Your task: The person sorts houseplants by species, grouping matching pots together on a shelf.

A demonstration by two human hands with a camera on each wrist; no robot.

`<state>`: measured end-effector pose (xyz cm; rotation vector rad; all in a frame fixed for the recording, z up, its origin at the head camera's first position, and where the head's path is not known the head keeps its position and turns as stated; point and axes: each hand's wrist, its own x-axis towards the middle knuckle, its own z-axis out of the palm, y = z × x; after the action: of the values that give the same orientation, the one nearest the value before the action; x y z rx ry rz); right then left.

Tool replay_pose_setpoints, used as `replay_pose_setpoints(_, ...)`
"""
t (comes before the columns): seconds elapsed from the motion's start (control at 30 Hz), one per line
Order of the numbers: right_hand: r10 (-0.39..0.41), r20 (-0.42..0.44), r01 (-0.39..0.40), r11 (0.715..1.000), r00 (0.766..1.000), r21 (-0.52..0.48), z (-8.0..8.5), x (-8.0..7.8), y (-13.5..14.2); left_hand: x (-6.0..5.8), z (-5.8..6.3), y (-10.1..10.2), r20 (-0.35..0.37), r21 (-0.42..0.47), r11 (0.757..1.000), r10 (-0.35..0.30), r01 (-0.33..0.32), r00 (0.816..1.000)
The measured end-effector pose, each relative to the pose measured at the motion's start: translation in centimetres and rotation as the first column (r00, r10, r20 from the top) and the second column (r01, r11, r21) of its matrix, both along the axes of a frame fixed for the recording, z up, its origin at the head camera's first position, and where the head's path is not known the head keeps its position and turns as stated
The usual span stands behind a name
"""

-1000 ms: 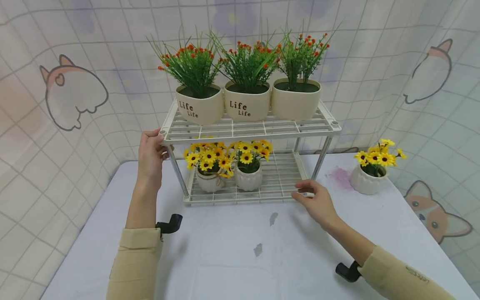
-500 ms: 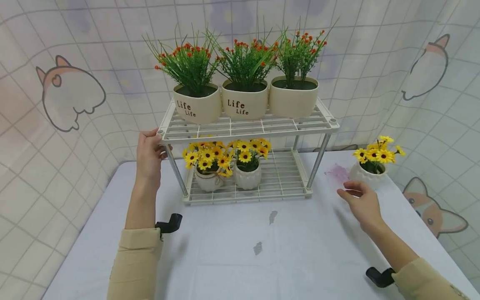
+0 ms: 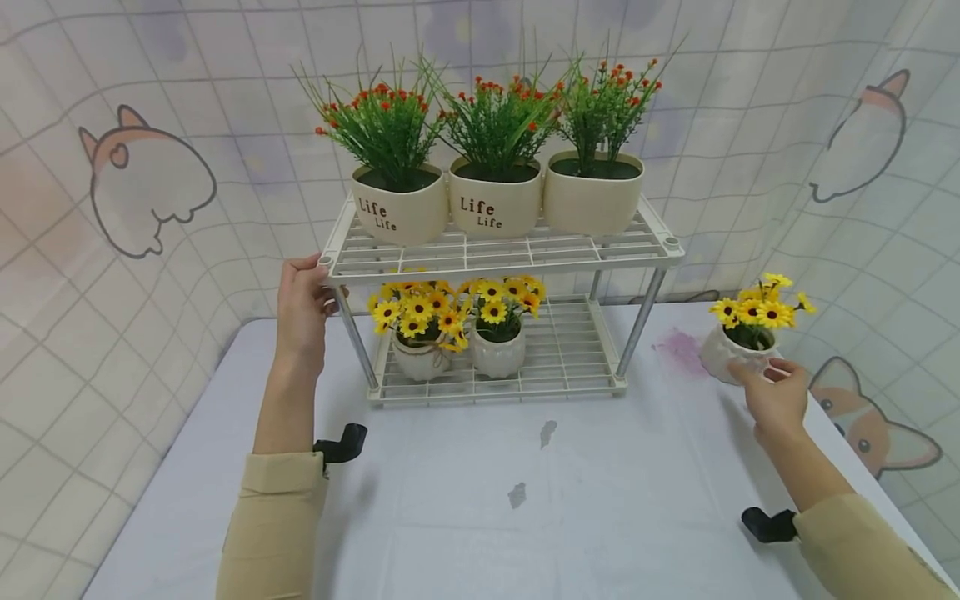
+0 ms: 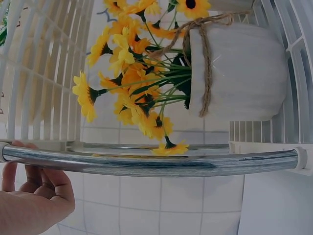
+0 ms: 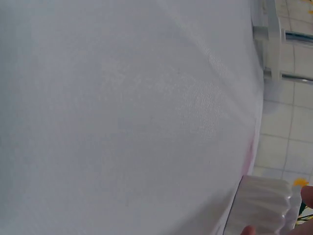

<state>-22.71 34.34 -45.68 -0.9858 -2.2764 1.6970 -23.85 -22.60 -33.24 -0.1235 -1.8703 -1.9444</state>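
A white two-tier wire rack (image 3: 498, 392) stands on the table. My left hand (image 3: 302, 312) holds its upper left front corner; in the left wrist view, curled fingers (image 4: 58, 188) lie at the end of the metal post (image 4: 161, 164). At the right, my right hand (image 3: 780, 398) is at a white ribbed pot (image 3: 722, 354) of yellow sunflowers (image 3: 761, 308), thumb in front and fingers beside it. The right wrist view shows fingertips at this pot (image 5: 261, 203); firm contact cannot be told. Two similar sunflower pots stand on the lower tier, the left one (image 3: 420, 360) tied with twine.
Three cream pots (image 3: 495, 204) with red-flowered grass stand in a row on the upper tier. Bare wire (image 3: 573, 350) shows on the lower tier's right part. A white cloth (image 3: 465, 500) covers the table, and a tile-patterned curtain (image 3: 247, 158) hangs behind.
My right hand has moved right, from the rack's lower right front corner to the separate sunflower pot. My left hand stays at the rack corner.
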Motion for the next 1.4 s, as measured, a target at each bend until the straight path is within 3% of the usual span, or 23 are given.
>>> replay_pose_setpoints(0.4, -0.056, -0.059, 0.053, 0.997, 0.997, -0.048, -1.7, -2.9, 0.8, -0.2, 0.0, 0.0, -0.012, 0.015, 1.000, -0.010, 0.010, 1.000)
replay_pose_setpoints(0.83, -0.095, -0.089, 0.100, 0.993, 0.991, 0.055, -2.5, -4.4, 0.3, -0.2, -0.2, -0.1, 0.003, 0.002, 1.000, 0.002, -0.002, 1.000)
replay_pose_setpoints(1.17, -0.098, -0.087, 0.109, 0.985, 0.991, 0.134, -2.1, -4.1, 0.3, -0.2, -0.1, -0.2, 0.004, -0.007, 1.000, -0.002, 0.002, 1.000)
replay_pose_setpoints(1.4, -0.047, -0.063, 0.056, 0.986, 0.997, 0.156, -1.9, -3.2, 0.4, -0.2, -0.1, -0.3, 0.013, 0.008, 1.000, -0.001, 0.001, 1.000)
